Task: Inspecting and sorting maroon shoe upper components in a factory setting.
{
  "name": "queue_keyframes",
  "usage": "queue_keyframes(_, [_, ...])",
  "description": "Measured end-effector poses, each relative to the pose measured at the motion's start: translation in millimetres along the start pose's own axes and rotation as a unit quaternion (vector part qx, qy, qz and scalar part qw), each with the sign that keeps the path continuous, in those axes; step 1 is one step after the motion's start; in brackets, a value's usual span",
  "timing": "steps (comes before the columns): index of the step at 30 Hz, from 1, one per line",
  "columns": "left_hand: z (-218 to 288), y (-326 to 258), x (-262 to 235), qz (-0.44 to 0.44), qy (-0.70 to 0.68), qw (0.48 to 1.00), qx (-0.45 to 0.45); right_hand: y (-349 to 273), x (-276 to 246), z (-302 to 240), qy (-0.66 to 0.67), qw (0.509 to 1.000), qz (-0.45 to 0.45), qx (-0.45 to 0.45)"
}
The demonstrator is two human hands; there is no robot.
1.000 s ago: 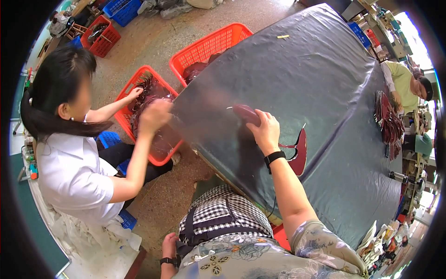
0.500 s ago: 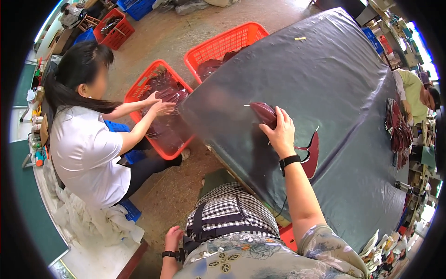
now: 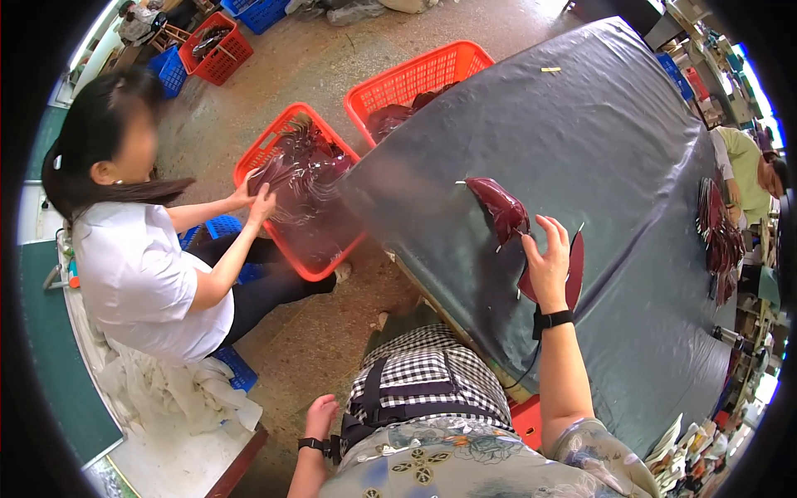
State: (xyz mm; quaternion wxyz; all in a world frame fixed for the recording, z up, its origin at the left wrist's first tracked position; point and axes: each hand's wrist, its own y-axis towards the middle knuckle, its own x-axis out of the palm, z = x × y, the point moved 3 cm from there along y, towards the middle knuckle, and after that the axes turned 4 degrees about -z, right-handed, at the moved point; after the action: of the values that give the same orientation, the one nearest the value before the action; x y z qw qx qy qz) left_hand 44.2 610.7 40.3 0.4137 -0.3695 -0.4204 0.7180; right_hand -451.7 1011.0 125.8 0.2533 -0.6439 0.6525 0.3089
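A glossy dark red shoe upper (image 3: 499, 207) lies on the grey-covered table, its pointed end away from me and a small pale strip at its tip. Beside its near end is my right hand (image 3: 548, 261), thumb and fingers apart, with nothing visible between them. The thumb tip is close to the upper's edge; whether it touches I cannot tell. Under and right of this hand lies a second dark red upper (image 3: 574, 270), partly hidden by it. My left hand (image 3: 320, 413) hangs low by my checkered apron (image 3: 407, 373), fingers loosely curled in, away from the table.
On the left a seated person (image 3: 158, 266) handles dark red pieces in a red basket (image 3: 311, 270). Another red basket (image 3: 415, 79) stands against the far table edge. More dark red pieces (image 3: 718, 236) are piled at the table's right (image 3: 631, 149), near another person (image 3: 741, 170).
My right hand has let go of the glossy upper and drawn back towards the second one. The upper now rests on the table. The seated person's hands have shifted left in the basket.
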Motion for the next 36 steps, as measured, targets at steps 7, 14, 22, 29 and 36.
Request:
queue_keyframes(7, [11.5, 25.5, -10.4, -0.019, 0.029, 0.999, -0.005, -52.8, -27.7, 11.0, 0.002, 1.0, 0.014, 0.023])
queue_keyframes(14, [15.2, 46.7, -32.3, -0.031, 0.044, 0.998, 0.029, -119.7, -24.3, 23.9, 0.04, 0.996, -0.031, 0.078])
queue_keyframes(22, [6.8, 41.5, -53.8, -0.047, 0.08, 0.994, 0.05, -163.9, -14.8, 27.7, 0.137, 0.975, -0.092, 0.151])
queue_keyframes(29, [-7.0, 58.0, -60.9, -0.06, 0.094, 0.992, 0.05, -200.9, -24.3, 48.4, 0.216, 0.943, -0.112, 0.228])
queue_keyframes(36, [-19.5, 81.1, -57.1, -0.112, 0.114, 0.986, 0.045, -247.2, -50.1, 47.5, 0.263, 0.925, -0.097, 0.256])
